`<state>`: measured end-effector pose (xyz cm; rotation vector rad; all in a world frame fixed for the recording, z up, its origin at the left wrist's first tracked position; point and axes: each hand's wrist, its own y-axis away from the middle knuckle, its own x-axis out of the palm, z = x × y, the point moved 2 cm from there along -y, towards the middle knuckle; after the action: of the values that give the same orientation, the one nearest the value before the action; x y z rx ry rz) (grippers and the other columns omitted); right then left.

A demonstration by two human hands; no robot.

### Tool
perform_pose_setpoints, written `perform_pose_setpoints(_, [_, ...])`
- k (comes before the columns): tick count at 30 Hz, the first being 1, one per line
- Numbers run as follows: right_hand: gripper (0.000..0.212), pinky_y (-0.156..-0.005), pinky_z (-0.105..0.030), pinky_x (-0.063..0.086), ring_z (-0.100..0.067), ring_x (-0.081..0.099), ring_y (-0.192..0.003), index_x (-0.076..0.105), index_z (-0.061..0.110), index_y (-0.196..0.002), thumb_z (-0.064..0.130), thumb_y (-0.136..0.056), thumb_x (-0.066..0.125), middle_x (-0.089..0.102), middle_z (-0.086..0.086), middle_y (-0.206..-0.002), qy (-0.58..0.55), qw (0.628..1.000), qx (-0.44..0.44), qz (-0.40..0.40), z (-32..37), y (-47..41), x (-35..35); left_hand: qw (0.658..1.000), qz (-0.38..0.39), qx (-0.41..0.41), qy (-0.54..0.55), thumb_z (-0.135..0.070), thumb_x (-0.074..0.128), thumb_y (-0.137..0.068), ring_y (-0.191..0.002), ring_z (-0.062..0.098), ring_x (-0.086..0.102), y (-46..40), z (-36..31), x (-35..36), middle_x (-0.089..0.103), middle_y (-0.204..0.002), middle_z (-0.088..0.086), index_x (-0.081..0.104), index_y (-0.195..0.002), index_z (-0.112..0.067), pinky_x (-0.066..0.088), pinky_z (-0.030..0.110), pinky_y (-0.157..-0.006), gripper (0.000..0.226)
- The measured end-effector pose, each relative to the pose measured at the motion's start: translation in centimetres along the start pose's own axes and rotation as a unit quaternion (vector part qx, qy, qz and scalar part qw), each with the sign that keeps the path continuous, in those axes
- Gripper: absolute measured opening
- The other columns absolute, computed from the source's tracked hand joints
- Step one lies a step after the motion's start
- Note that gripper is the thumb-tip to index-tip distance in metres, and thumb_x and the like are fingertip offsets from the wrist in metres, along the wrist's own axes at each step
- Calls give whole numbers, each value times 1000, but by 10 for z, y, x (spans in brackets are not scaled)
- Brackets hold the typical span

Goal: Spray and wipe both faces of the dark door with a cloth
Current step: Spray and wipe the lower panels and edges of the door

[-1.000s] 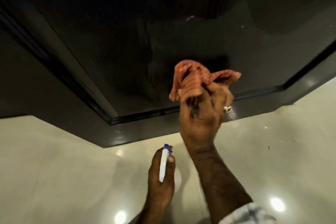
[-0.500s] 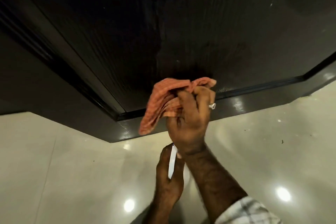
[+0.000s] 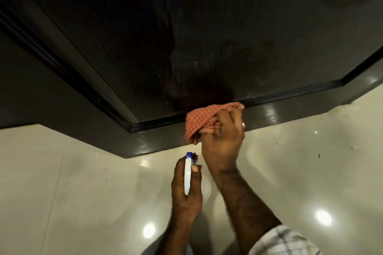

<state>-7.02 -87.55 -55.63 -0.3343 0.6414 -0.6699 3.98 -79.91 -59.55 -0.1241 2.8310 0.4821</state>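
Note:
The dark glossy door fills the upper half of the head view, with streaks showing on its recessed panel. My right hand grips a bunched orange checked cloth and presses it against the door's bottom rail and the moulding just above it. Below and to the left, my left hand holds a white spray bottle with a blue nozzle pointing up toward the door. The bottle's body is mostly hidden behind that hand.
A pale glossy tiled floor spreads under the door's bottom edge and reflects several ceiling lights. Small dark specks lie on the floor at the right. The dark door frame runs along the left.
My right hand has carried the cloth down the door panel to the bottom rail. My left hand with the spray bottle has stayed low beneath it.

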Motion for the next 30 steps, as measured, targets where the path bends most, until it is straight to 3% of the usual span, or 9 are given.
perform_pose_setpoints(6, [33, -88, -39, 58, -32, 61, -106, 76, 7, -116, 5, -83, 72, 69, -19, -119, 98, 961, -208, 157, -36, -15, -15, 1000, -25, -5, 15, -51, 51, -100, -106, -22, 58, -1, -5, -9, 61, -105, -51, 52, -117, -52, 41, -2, -88, 17])
perform_pose_setpoints(9, [18, -82, -51, 60, -34, 64, -98, 70, 10, -108, 10, -91, 65, 70, -17, -107, 102, 992, -79, -11, -81, -41, -61, 999, -19, -40, 22, -63, 51, -96, -105, -22, 55, -1, -4, -12, 53, -114, -42, 47, -116, -58, 44, 13, -96, 21])
perform_pose_setpoints(13, [26, -89, -54, 58, -26, 71, -99, 72, 12, -115, 10, -90, 64, 75, -6, -107, 26, 966, 166, -196, -103, -41, -72, 998, -11, -49, 39, -57, 49, -85, -103, -29, 52, 1, -11, -13, 51, -115, -36, 45, -116, -57, 43, 1, -82, 31])
perform_pose_setpoints(16, [22, -86, -45, 59, -26, 66, -94, 72, 9, -109, 8, -89, 64, 70, -19, -107, -21, 969, 170, -179, -56, -25, -33, 997, -32, -53, 53, -60, 46, -83, -106, -6, 62, 2, -21, -18, 56, -115, -30, 48, -121, -52, 48, 21, -92, 39])
perform_pose_setpoints(19, [25, -79, -4, 47, -10, 58, -92, 69, -2, -112, -3, -87, 66, 66, -23, -112, -29, 985, 139, -103, 0, -4, -4, 994, -85, -37, 60, -63, 45, -85, -108, -2, 66, -2, -29, -34, 63, -117, -24, 55, -121, -49, 51, 14, -89, 39])
perform_pose_setpoints(23, [34, -85, -31, 64, -19, 71, -98, 71, 9, -117, -1, -86, 78, 70, -7, -112, -75, 979, 190, -14, 25, 0, 3, 988, -141, 11, 66, -59, 45, -85, -109, 8, 65, 1, -58, -56, 65, -122, -18, 54, -141, -29, 49, 26, -93, 64])
perform_pose_setpoints(26, [31, -82, -25, 62, -20, 70, -95, 69, 18, -107, 2, -84, 82, 68, -6, -108, -97, 989, 110, -11, 50, -20, -22, 979, -142, 106, 98, -49, 52, -100, -75, 0, 70, -1, -90, -69, 72, -76, -16, 64, -116, -8, 50, 9, -67, 46])
perform_pose_setpoints(28, [21, -82, -10, 51, -22, 65, -98, 71, 4, -107, 11, -88, 78, 64, -17, -112, -99, 994, -17, -37, 90, -49, -43, 971, -117, 175, 113, -50, 57, -103, -60, 16, 68, -6, -113, -76, 69, -72, 5, 67, -106, -1, 52, 15, -56, 51])
perform_pose_setpoints(30, [24, -87, -14, 46, -27, 62, -102, 73, -7, -106, 12, -90, 72, 63, -28, -110, -108, 982, -118, -103, 130, -85, -64, 962, -90, 229, 121, -52, 57, -101, -55, 28, 62, -10, -136, -81, 69, -76, 8, 68, -104, -6, 53, 27, -51, 47])
